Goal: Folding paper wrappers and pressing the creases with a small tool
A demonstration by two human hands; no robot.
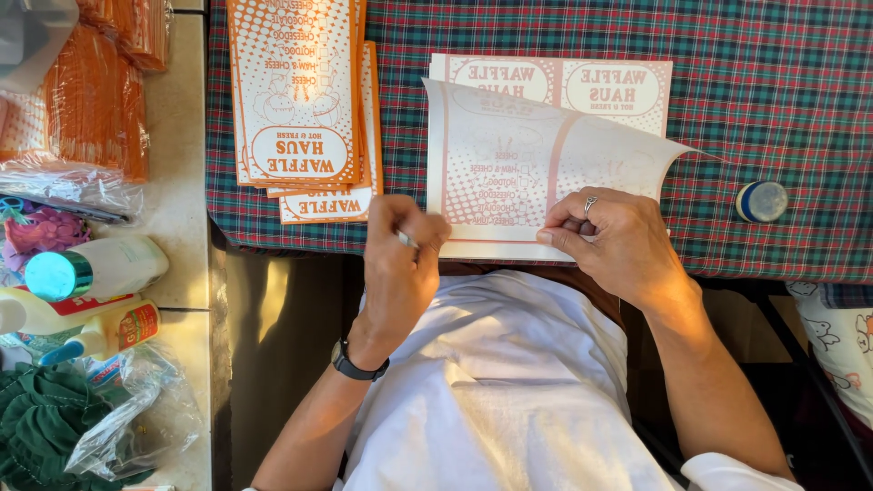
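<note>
- Seated at a plaid tablecloth, I bend both arms inward over a printed paper sheet lying at the near edge of the table.
- My left hand, wrist cocked with a dark watch on it, has its fingers curled shut around a small slim tool; what kind of tool it is I cannot tell.
- My right hand, a ring on one finger, pinches the sheet's near edge between thumb and fingertips, with the right corner lifted and curling.
- Left of the sheet lies a stack of orange printed bags.
- Far right on the cloth stands a small blue-capped bottle.
- Squeeze bottles sit on the counter at left.
</note>
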